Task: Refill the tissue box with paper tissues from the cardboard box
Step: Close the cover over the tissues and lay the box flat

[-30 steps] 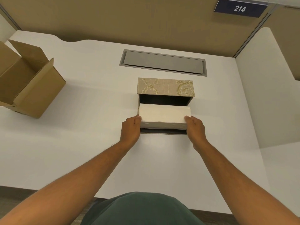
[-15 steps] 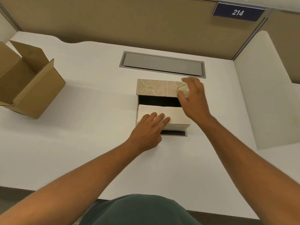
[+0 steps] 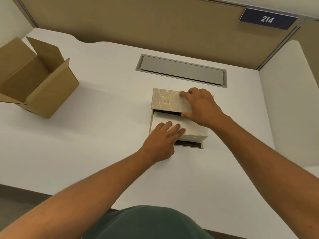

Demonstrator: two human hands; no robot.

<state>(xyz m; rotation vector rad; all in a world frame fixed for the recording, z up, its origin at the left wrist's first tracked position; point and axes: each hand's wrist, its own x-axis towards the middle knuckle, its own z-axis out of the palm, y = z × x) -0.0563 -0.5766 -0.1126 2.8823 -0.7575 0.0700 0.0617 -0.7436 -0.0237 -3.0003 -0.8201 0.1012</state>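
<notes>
The tissue box (image 3: 189, 145) lies open at the middle of the white desk, its dark inside showing. A cream stack of paper tissues (image 3: 193, 130) sits in it. My left hand (image 3: 162, 138) rests flat on the stack's left part, fingers spread. The box's gold patterned lid (image 3: 165, 100) stands tilted over the far side. My right hand (image 3: 202, 107) grips the lid's right half, fingers over its top and thumb under its near edge. The brown cardboard box (image 3: 38, 80) stands open at the far left, and nothing shows inside it.
A grey cable hatch (image 3: 181, 69) is set flush in the white desk (image 3: 103, 135) behind the tissue box. Tan partition panels close the back, one bearing a "214" sign (image 3: 266, 18). A white divider (image 3: 290, 100) rises on the right.
Both hands let go of the tissue stack's ends. The left hand moved onto the top of the stack. The right hand went to the lid, took hold and tilted it toward me.
</notes>
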